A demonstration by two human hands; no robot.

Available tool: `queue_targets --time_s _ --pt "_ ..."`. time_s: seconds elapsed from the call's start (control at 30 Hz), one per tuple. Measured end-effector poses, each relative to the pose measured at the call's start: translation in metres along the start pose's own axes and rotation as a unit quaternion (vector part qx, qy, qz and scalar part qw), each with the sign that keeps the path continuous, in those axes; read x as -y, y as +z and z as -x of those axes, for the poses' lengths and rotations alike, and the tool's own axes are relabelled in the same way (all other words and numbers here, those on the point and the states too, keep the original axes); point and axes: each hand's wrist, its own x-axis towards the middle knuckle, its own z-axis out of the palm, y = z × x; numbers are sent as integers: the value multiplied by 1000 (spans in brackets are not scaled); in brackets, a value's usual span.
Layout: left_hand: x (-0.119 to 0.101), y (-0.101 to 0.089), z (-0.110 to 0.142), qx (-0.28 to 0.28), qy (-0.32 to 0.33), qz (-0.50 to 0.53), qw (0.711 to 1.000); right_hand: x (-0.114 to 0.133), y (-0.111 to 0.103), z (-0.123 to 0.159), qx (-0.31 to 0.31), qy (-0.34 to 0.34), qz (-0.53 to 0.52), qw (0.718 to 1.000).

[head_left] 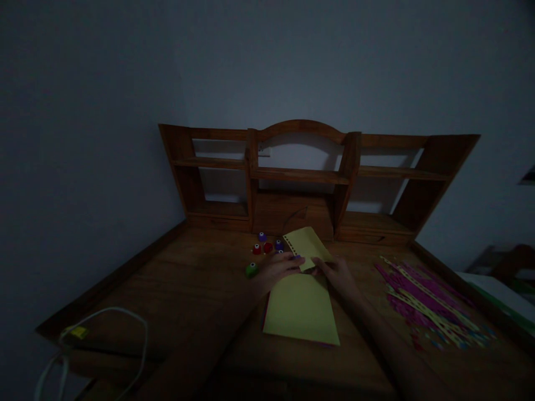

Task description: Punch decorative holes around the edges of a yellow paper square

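A wooden desk shelf [301, 177], divided into open compartments, stands along the far side; a white wall socket [264, 151] shows through its middle opening. Before it, a yellow sheet [307, 242] with holes along its left edge is held above a yellow paper stack [301, 309]. The right hand [339, 274] pinches the sheet's near right part; the left hand [276, 268] bends over its near left corner, something purple at its fingertips, its grip too dim to tell. Small red, purple and green punches [252, 270] lie left on the wooden desk [192, 278], pink and yellow strips [426, 301] right, a white cable [144, 334] near left. The grey wall [267, 67] is dimly lit.
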Motion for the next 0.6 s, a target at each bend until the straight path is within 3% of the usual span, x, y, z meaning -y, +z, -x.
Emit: queue_targets --time_s 0.17,0.6 --pt "4 6 -4 -1 66 -31 997 -1 -1 -1 -32 22 -41 998" --pt "9 3 -8 28 62 -7 998 -3 -1 -2 -44 18 -59 997"
